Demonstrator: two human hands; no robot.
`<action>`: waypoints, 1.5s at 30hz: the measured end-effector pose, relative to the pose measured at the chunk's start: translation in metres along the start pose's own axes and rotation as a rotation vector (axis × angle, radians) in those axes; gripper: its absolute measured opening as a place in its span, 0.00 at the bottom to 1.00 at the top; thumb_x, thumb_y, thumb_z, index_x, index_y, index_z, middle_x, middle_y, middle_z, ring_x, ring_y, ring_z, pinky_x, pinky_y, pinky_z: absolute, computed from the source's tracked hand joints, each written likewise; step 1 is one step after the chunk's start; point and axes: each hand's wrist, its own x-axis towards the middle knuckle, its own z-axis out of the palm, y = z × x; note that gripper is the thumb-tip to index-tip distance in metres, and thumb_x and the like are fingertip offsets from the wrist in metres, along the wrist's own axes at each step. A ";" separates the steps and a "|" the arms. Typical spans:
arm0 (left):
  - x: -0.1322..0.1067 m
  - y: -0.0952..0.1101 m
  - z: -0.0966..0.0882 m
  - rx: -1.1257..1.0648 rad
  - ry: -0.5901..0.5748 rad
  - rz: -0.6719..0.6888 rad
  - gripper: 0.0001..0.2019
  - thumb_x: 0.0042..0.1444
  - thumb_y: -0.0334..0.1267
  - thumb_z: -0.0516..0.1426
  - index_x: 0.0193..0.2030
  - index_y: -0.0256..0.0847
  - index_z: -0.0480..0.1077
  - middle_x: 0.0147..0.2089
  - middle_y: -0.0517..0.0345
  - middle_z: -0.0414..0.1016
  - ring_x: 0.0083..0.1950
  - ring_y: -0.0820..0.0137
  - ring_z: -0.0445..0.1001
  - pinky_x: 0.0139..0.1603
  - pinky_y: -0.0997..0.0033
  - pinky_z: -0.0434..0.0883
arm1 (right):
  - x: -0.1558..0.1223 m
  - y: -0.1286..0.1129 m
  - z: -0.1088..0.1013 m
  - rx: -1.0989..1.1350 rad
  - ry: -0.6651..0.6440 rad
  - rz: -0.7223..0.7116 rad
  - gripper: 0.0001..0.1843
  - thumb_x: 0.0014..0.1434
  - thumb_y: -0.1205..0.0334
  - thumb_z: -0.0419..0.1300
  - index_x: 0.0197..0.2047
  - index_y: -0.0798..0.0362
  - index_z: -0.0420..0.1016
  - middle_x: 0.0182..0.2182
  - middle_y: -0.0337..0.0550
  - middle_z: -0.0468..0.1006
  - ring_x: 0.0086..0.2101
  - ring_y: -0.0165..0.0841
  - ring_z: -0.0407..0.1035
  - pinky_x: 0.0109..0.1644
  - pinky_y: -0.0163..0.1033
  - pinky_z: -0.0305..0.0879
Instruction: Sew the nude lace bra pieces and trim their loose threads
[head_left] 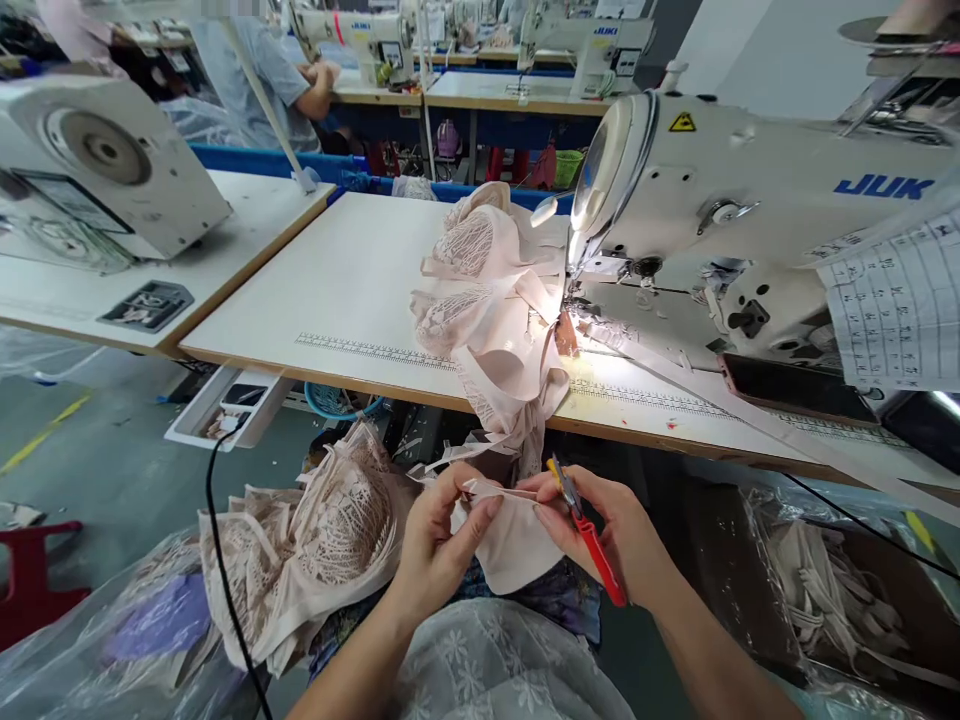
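Observation:
Over my lap, my left hand [450, 530] pinches the edge of a pale beige bra piece [514, 550] between thumb and fingers. My right hand [607, 530] grips the same edge close by, and red-handled thread snips [596, 555] with a yellow end lie within its grasp. From there the fabric runs up to a pile of beige lace bras [487, 290] on the sewing table, partly under the needle area of the sewing machine [720, 190]. More lace bras [330, 510] are heaped at my left, beside my left forearm.
A phone [795, 388] lies on the table [337, 270] at right, below a hanging paper sheet. A long strap [750, 415] crosses the table edge. An open drawer [225, 410] juts out at left. A box of straps [832, 590] stands at lower right. A co-worker [259, 80] sits beyond.

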 end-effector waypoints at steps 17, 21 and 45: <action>-0.008 -0.004 -0.004 -0.051 0.175 -0.001 0.10 0.62 0.46 0.61 0.42 0.41 0.73 0.41 0.54 0.75 0.41 0.69 0.73 0.40 0.76 0.70 | 0.015 -0.015 -0.001 0.179 0.036 -0.036 0.12 0.58 0.55 0.64 0.31 0.52 0.67 0.34 0.44 0.77 0.33 0.34 0.70 0.37 0.37 0.69; -0.004 0.002 -0.003 -0.104 0.151 -0.084 0.15 0.59 0.50 0.63 0.38 0.39 0.73 0.35 0.56 0.75 0.34 0.72 0.70 0.33 0.79 0.67 | 0.012 -0.020 0.000 0.091 0.087 -0.065 0.14 0.58 0.54 0.63 0.30 0.52 0.65 0.30 0.43 0.74 0.30 0.32 0.67 0.32 0.35 0.66; 0.049 0.093 -0.007 0.463 -0.680 0.174 0.11 0.57 0.29 0.53 0.42 0.38 0.75 0.42 0.50 0.80 0.39 0.64 0.79 0.40 0.70 0.73 | -0.013 -0.069 -0.002 -0.496 0.316 -0.427 0.10 0.50 0.74 0.51 0.32 0.48 0.57 0.29 0.40 0.69 0.32 0.35 0.66 0.35 0.36 0.64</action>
